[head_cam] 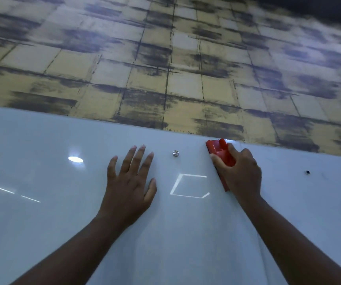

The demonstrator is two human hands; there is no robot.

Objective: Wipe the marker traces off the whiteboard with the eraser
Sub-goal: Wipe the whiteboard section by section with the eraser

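Because the head camera tilts steeply upward, the patterned yellow-and-grey wall (165, 58) fills the upper half of the frame and the glossy whiteboard (42, 223) fills the lower half, its top edge running slightly downhill from left to right. The board's sheen carries reflections: a bright oval at left-centre and a pale outlined shape between the two hands.

The left hand (130, 186) lies flat on the board at centre frame, fingers straight and spread, holding nothing; it is probably there to steady the body while reaching high. The right hand (239, 173), right of centre, is wrapped round the red eraser (219, 153), thumb on its left side, pressing it to the board with its upper end at the top edge. Gripping it by the raised back likely keeps the wiping face flat on the surface.

A small metal stud (175, 153) sits between the hands near the top edge. Far right, a small dark dot (307, 172) and very faint smudges beside it may be remaining marker; I cannot tell for sure.
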